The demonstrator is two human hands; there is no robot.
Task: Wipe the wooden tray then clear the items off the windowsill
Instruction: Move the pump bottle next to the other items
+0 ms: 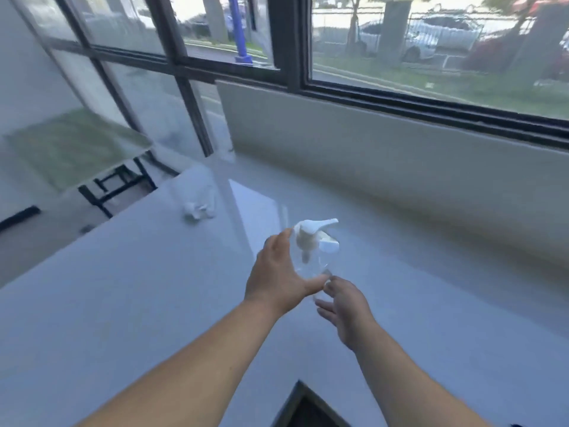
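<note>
A clear spray bottle (314, 260) with a white trigger head is held above the wide white windowsill (154, 288). My left hand (277, 278) wraps around its left side, thumb under the body. My right hand (345, 306) is at the bottle's base, fingertips touching it. A second clear spray bottle (200, 195), blurred, lies on its side on the sill farther back and to the left. No wooden tray is in view.
A large dark-framed window (292, 75) runs along the back, with a grey wall panel (400, 155) below it. A green-topped table on black legs (77, 149) stands beyond the glass at left. A dark opening (308, 408) cuts into the sill's near edge.
</note>
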